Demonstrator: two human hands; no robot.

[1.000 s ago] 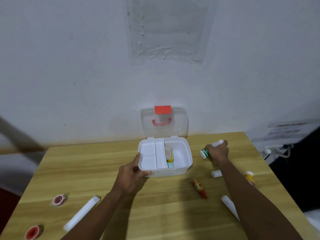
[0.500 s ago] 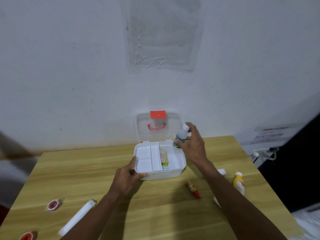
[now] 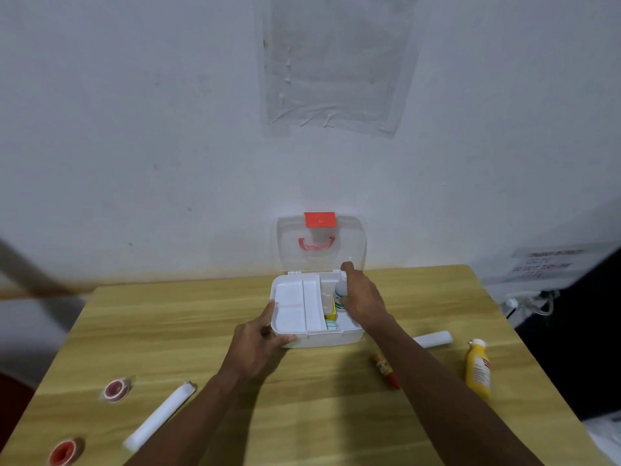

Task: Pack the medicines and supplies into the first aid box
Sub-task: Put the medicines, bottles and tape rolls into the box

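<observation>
On the head view, the first aid box sits at centre frame on the wooden table, its clear lid standing open against the wall. My left hand clamps the box's lower-left corner, thumb on the rim, fingers curled under the front wall. My right hand is over the box's right compartment, wrapped around a small white bottle and holding it upright just inside the box, beside a yellow packet. The white tray fills the box's left half. Right of the box, a white roll, an orange tube and a yellow bottle lie on the table. Lower left I see two red tape rolls and a long white roll.
</observation>
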